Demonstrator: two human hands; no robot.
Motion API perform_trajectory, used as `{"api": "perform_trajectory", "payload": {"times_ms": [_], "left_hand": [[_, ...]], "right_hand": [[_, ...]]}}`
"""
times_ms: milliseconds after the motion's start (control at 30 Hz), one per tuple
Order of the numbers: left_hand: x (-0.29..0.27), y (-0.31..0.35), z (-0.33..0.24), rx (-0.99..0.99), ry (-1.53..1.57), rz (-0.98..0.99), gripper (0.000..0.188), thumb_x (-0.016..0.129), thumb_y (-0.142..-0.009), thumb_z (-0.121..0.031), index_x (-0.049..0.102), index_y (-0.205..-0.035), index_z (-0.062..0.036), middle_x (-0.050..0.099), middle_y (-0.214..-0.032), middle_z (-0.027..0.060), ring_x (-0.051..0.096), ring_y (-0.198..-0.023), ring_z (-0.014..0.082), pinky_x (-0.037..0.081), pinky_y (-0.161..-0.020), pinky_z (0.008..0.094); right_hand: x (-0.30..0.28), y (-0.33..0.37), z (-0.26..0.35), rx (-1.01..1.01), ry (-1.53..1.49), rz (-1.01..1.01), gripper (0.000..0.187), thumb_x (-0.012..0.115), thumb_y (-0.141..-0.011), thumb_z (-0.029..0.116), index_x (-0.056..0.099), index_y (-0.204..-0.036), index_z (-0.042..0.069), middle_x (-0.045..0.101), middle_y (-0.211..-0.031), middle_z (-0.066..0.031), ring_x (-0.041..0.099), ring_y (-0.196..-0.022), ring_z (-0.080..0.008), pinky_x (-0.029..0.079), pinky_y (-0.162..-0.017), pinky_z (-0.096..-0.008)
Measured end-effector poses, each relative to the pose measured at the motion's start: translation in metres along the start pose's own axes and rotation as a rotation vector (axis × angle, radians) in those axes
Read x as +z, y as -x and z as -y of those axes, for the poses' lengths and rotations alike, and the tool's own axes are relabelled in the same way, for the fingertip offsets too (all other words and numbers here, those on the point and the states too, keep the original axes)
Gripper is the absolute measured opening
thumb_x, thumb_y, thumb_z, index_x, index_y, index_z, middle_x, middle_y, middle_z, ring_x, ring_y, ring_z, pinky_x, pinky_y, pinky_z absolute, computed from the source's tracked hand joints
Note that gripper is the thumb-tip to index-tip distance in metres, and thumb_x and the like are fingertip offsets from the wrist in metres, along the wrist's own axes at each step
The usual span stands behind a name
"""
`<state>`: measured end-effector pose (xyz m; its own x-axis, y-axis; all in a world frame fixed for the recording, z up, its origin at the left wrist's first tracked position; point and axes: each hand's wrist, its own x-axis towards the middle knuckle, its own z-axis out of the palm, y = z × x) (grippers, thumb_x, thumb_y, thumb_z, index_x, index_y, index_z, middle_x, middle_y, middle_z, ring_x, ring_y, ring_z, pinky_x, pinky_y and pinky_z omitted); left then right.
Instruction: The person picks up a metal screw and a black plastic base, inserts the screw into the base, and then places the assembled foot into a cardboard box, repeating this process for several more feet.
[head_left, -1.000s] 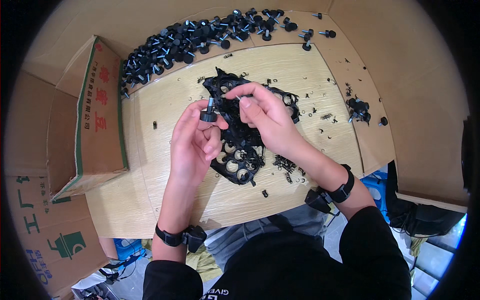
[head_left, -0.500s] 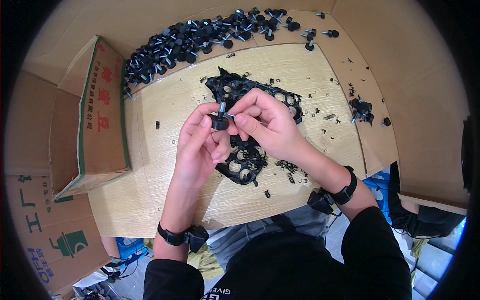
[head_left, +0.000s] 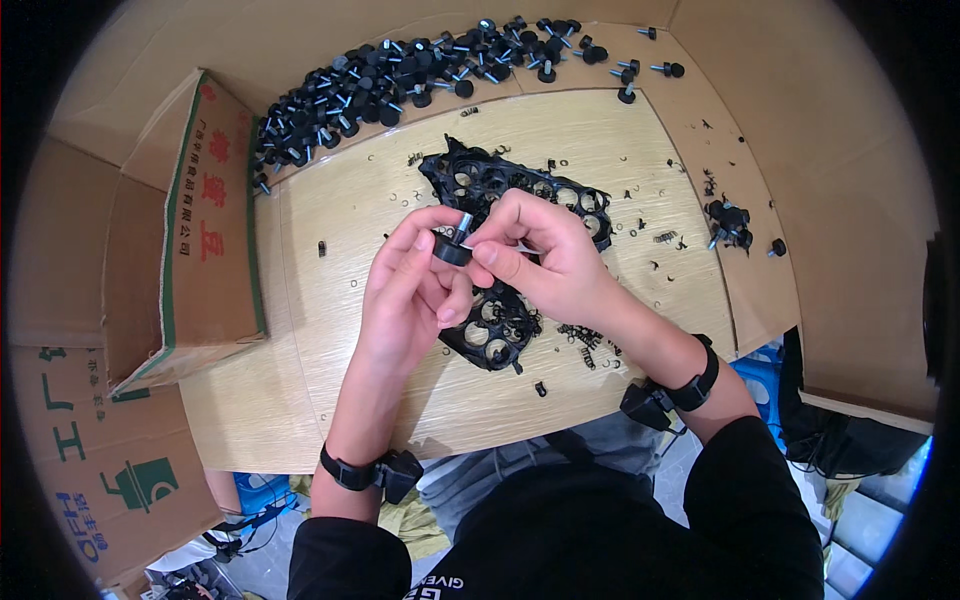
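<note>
Between my two hands I hold a small black knob with a metal stud (head_left: 452,243), a round disc with a short silvery stud sticking up and tilted a little to the right. It sits above the middle of the wooden board (head_left: 340,260), lifted clear of it. My left hand (head_left: 412,290) cups the disc from below and from the left, thumb and forefinger closed on its rim. My right hand (head_left: 545,262) comes in from the right, its fingertips (head_left: 487,254) pinched together at the stud, touching the knob; whether they hold a small part there as well I cannot tell.

Just under my hands lies a black plastic frame with round holes (head_left: 520,195), flat on the board and partly hidden by my fingers. Small black bits and rings (head_left: 580,335) are scattered on the board beside my right wrist. Along the far edge of the board runs a long heap of the same black knobs (head_left: 400,80), well apart from my hands. A few more knobs (head_left: 730,220) lie on the cardboard to the right. To my left stands an open cardboard box (head_left: 200,230), tipped on its side. Each wrist wears a black strap (head_left: 690,385).
</note>
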<state>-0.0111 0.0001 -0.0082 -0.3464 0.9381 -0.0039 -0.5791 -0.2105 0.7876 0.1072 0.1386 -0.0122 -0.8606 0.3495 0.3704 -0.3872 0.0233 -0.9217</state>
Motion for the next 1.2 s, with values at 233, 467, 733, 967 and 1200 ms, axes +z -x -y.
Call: {"api": "perform_trajectory", "payload": {"times_ms": [233, 467, 733, 967, 1200], "left_hand": [[0.002, 0.001, 0.001, -0.029, -0.012, 0.008, 0.033, 0.04, -0.104, -0.029, 0.045, -0.128, -0.0063, 0.065, -0.084, 0.0155, 0.045, -0.05, 0.009, 0.034, -0.046, 0.021], [0.004, 0.001, 0.003, -0.03, -0.1, -0.073, 0.033, 0.046, -0.103, -0.026, 0.041, -0.131, -0.0085, 0.061, -0.088, 0.0153, 0.044, -0.053, 0.0072, 0.033, -0.049, 0.0201], [0.007, -0.002, 0.002, -0.068, -0.099, -0.043, 0.037, 0.05, -0.102, -0.029, 0.04, -0.131, -0.009, 0.061, -0.087, 0.0157, 0.043, -0.053, 0.0069, 0.033, -0.048, 0.0197], [0.003, -0.003, 0.005, -0.086, -0.174, -0.042, 0.043, 0.048, -0.102, -0.031, 0.036, -0.138, -0.0098, 0.061, -0.086, 0.015, 0.043, -0.052, 0.007, 0.033, -0.048, 0.0202], [0.001, -0.004, -0.001, -0.072, -0.244, -0.069, 0.051, 0.051, -0.101, -0.034, 0.036, -0.143, -0.0106, 0.064, -0.082, 0.0142, 0.043, -0.049, 0.006, 0.034, -0.046, 0.0195]], "right_hand": [[-0.002, 0.0, 0.014, 0.11, -0.004, -0.033, 0.012, 0.06, -0.094, 0.006, 0.058, -0.105, 0.001, 0.064, -0.072, -0.0009, 0.061, -0.071, -0.004, 0.046, -0.063, -0.0194], [0.003, -0.002, 0.007, 0.185, -0.085, -0.079, 0.016, 0.059, -0.094, 0.004, 0.058, -0.109, -0.002, 0.065, -0.078, -0.0026, 0.061, -0.069, -0.0062, 0.048, -0.064, -0.021], [-0.005, -0.005, 0.002, 0.132, -0.033, -0.101, 0.012, 0.059, -0.094, 0.005, 0.06, -0.102, -0.003, 0.066, -0.083, -0.0052, 0.061, -0.069, -0.0067, 0.048, -0.062, -0.0212], [-0.009, -0.007, 0.005, 0.191, -0.154, -0.049, 0.012, 0.061, -0.094, 0.009, 0.059, -0.097, -0.002, 0.065, -0.083, -0.0049, 0.061, -0.066, -0.0075, 0.048, -0.06, -0.0215], [-0.003, -0.007, 0.003, 0.222, -0.094, -0.062, 0.013, 0.061, -0.096, 0.01, 0.056, -0.091, -0.001, 0.063, -0.078, -0.0044, 0.06, -0.065, -0.0072, 0.048, -0.059, -0.022]]}}
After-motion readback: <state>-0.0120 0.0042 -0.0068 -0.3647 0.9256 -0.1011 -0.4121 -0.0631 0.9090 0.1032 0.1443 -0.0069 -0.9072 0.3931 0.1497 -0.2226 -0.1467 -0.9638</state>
